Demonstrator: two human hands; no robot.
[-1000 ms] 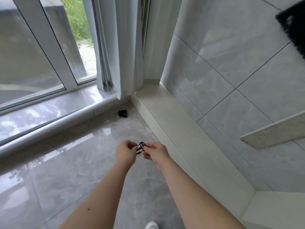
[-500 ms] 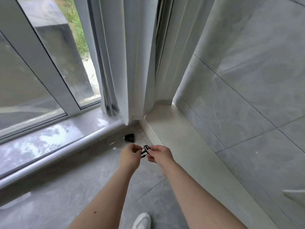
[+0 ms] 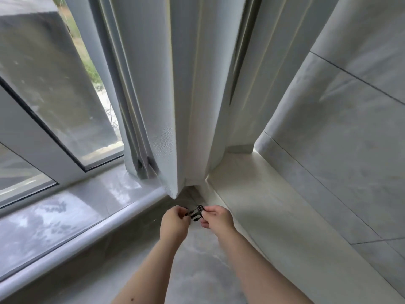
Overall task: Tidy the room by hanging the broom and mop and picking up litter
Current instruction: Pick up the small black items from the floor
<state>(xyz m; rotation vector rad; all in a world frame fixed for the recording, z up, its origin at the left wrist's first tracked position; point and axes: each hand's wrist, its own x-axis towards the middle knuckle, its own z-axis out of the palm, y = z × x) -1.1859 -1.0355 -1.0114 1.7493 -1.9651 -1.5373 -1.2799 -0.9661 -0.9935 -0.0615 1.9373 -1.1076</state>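
1. Two bare forearms reach over the grey marble-look tiled floor (image 3: 197, 270) toward its far corner.
2. The left hand (image 3: 174, 224) and right hand (image 3: 217, 219) each pinch one end of a small black plastic clip-like scrap (image 3: 195, 212); both grips are narrow.
3. The scrap's long axis runs hand to hand, tilted up toward the right.
4. Beyond hang the pale grey pleated curtain (image 3: 182, 95) and white window frame (image 3: 32, 128).

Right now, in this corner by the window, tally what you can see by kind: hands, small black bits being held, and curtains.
Hands: 2, left hand and right hand
Small black piece pinched between both hands: 1
Curtain: 1
Total: 4
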